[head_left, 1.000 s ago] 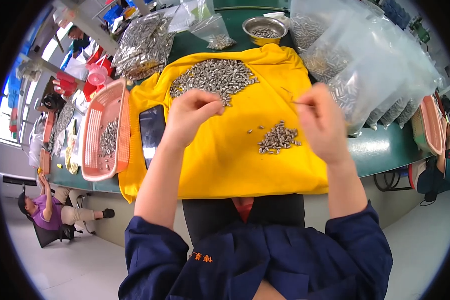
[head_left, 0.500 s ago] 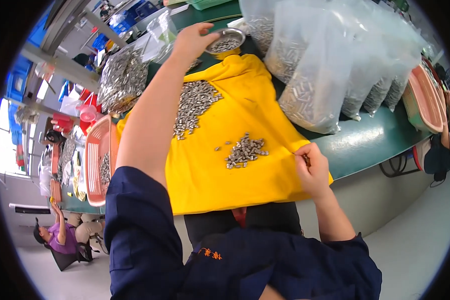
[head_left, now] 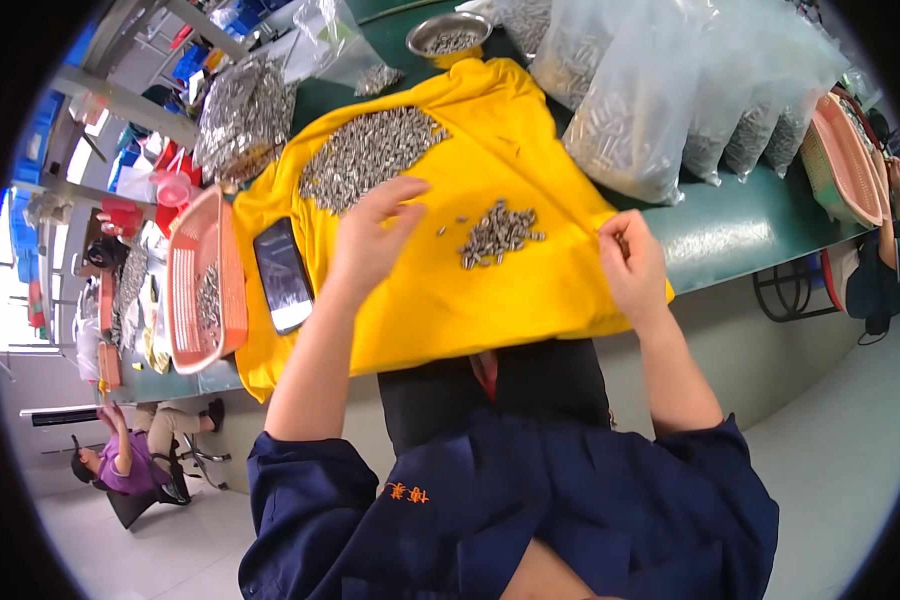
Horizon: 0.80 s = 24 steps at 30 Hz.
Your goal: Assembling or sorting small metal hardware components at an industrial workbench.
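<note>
A yellow cloth (head_left: 450, 310) covers the table edge in front of me. Spread over its far left part is a large pile of small metal cylinders (head_left: 360, 155). A smaller heap of the same metal cylinders (head_left: 500, 233) lies near the middle, with a few loose ones beside it. My left hand (head_left: 375, 232) hovers by the near edge of the large pile, its fingers apart and nothing visible in them. Over the cloth's right edge, my right hand (head_left: 632, 262) is curled closed around small metal cylinders, which show only partly between thumb and fingers.
Beyond the cloth stands a metal bowl (head_left: 449, 37) of small parts. Tall clear bags (head_left: 635, 130) of metal parts fill the back right. At left are a phone (head_left: 283, 275), a pink basket (head_left: 205, 290) and a bag of shiny parts (head_left: 245, 120). A seated person (head_left: 120, 465) works farther left.
My left hand has come back from the metal bowl toward me, to beside the large pile. The phone now shows. My right hand stays closed by the cloth's right edge.
</note>
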Tool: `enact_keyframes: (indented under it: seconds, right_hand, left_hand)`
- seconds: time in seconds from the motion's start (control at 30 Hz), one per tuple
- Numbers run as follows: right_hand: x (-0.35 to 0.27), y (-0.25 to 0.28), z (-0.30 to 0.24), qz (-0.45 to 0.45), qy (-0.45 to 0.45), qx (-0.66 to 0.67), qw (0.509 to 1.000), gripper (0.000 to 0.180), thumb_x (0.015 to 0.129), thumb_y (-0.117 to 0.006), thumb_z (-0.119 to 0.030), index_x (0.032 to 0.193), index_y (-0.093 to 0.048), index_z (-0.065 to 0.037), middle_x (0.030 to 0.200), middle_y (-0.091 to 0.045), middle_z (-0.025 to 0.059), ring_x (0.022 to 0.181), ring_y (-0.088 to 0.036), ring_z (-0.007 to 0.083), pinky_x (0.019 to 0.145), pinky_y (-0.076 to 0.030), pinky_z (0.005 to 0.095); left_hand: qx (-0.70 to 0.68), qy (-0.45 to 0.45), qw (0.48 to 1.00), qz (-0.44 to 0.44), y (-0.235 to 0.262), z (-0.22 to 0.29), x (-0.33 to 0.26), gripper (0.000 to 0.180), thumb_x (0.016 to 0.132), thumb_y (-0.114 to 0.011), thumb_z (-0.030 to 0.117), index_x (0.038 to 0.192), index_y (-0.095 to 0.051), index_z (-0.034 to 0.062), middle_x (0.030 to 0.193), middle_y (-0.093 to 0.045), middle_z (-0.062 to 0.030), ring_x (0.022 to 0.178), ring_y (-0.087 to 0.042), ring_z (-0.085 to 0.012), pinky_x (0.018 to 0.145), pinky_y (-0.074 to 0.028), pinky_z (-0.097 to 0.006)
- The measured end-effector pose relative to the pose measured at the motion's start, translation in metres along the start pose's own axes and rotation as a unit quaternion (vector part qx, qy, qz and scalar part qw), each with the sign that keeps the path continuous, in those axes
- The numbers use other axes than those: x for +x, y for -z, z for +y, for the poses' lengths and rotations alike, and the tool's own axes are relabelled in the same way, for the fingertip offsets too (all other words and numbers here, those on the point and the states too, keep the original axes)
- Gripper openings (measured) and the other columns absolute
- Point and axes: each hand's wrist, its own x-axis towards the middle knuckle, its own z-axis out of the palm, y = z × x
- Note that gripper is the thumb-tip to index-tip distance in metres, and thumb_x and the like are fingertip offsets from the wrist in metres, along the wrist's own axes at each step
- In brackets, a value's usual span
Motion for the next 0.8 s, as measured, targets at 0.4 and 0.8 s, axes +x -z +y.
enact_keyframes:
  seconds: [0.4,0.8]
  right_hand:
    - [-0.002,-0.014,0.007,0.039,0.074,-0.117,0.99,0.003,0.077,-0.05,0.001,0.079,-0.049,-0.001,0.06,-0.047,0.0059,0.05,-0.042,0.0102,0.048,-0.036,0.0237]
    - [-0.002,-0.012,0.007,0.051,0.066,-0.086,0.993,0.002,0.077,-0.049,0.0,0.078,-0.049,-0.001,0.059,-0.046,0.0043,0.051,-0.042,0.0081,0.048,-0.036,0.0225]
  left_hand:
    - [0.102,-0.198,0.968,-0.115,-0.081,0.02,0.004,0.038,0.078,-0.056,0.032,0.107,-0.056,0.0079,0.117,-0.047,-0.017,0.112,-0.042,-0.0309,0.096,-0.031,-0.039]
    - [0.157,-0.199,0.961,-0.111,-0.051,0.002,0.005,0.042,0.082,-0.05,0.037,0.116,-0.05,0.0118,0.124,-0.041,-0.0166,0.119,-0.035,-0.0326,0.099,-0.026,-0.042]
